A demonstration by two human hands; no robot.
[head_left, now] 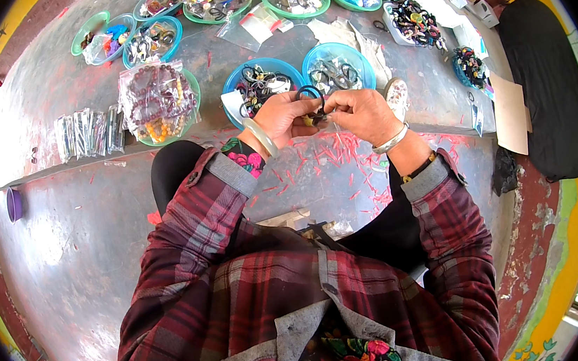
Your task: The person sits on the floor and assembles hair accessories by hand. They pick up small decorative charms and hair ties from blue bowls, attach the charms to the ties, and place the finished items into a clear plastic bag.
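Both hands meet in front of two blue baskets. My left hand [280,119] is closed on a black hair tie [309,88], whose loop stands up above the fingers. My right hand [365,115] is closed in a pinch at the lower end of the tie, where a small yellowish and dark piece shows between the hands. What its fingertips hold is too small to make out. Behind my left hand, the left blue basket [228,82] holds black hair ties and a white card. The right blue basket [366,59], behind my right hand, has dark looped ties in clear wrapping.
A green basket [196,123] piled with bagged beads stands left, beside a row of slim clear packets [90,134]. More baskets line the back. A white tray of hair ties [416,25] sits right. Red scraps [329,158] litter the floor below the raised edge.
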